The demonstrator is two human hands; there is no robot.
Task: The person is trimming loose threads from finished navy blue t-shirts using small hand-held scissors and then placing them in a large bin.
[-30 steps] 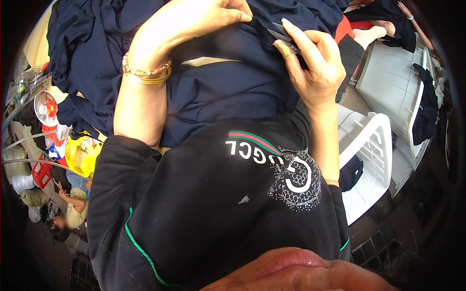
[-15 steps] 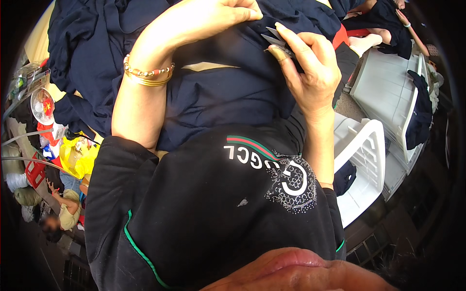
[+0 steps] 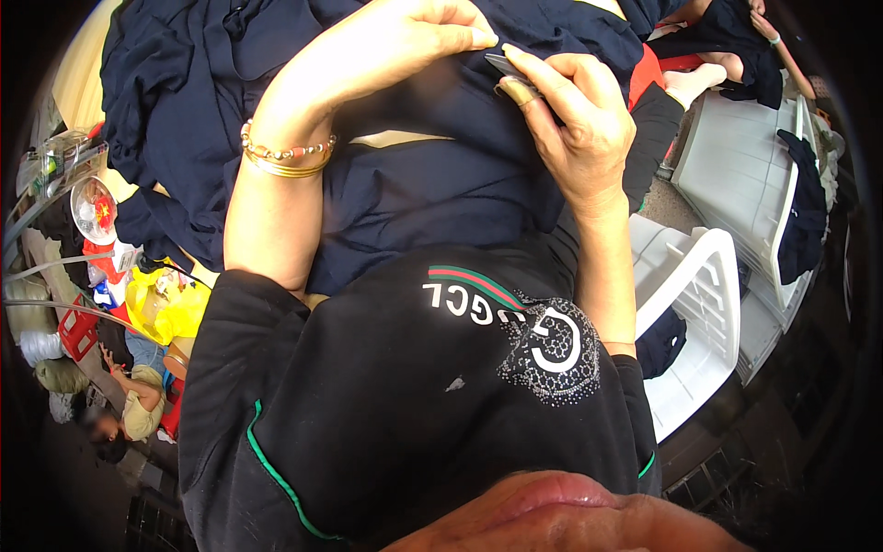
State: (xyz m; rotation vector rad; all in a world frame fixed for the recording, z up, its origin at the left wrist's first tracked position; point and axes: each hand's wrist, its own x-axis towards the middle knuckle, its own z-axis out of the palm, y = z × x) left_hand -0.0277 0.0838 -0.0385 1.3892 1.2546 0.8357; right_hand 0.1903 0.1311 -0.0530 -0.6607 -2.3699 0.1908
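Observation:
A large navy garment (image 3: 414,198) lies bunched over the table and across my lap. At the top middle, my left hand (image 3: 428,35) has thumb and finger pinched together at a raised part of the navy cloth; any thread between the tips is too small to make out. My right hand (image 3: 586,115) is closed around small metal thread snips (image 3: 502,64), their blades together and pointing toward the left fingertips. A yellowish wrap covers the tip of one right digit. Most of the snips' body is hidden in the palm.
White plastic chairs (image 3: 699,304) stand at right, with dark cloth on them. At left are a yellow plastic bag (image 3: 189,308), a clear round container (image 3: 94,210) and a red crate (image 3: 76,328). One person (image 3: 143,405) sits lower left; another person's arm (image 3: 789,60) shows upper right.
The snips' blades have gone from spread to together. My right hand has shifted slightly left, closer to the left fingertips, which stay pinched.

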